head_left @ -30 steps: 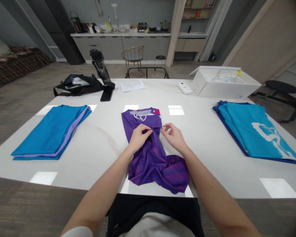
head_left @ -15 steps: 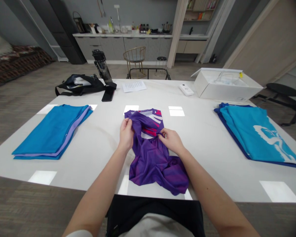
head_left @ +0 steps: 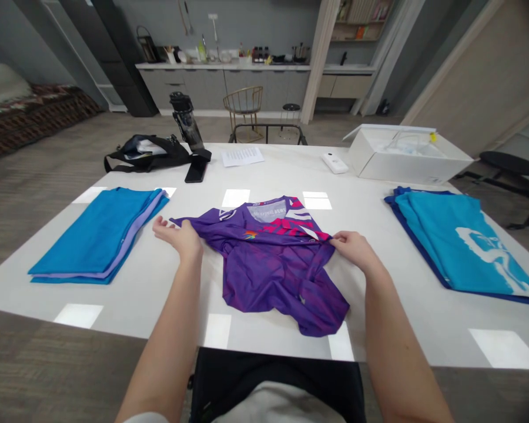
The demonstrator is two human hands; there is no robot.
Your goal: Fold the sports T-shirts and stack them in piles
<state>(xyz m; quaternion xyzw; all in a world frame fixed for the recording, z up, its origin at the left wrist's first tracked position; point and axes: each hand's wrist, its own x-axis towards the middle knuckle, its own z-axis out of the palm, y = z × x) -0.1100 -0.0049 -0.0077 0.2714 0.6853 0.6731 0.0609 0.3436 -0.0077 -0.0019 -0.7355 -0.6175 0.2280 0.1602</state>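
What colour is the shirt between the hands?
The shirt is mostly purple, with pink and white patches; head view.

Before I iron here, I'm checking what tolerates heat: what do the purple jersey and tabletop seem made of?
Purple jersey: probably thin synthetic knit, smooth and low-sheen, judging by its soft creases and printed-looking graphics. Tabletop: hard, glossy white, possibly stone or ceramic, given its crisp reflections.

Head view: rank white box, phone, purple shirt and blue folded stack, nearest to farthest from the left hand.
1. Purple shirt, touching left hand
2. Blue folded stack, just left
3. Phone, farther up the table
4. White box, far right
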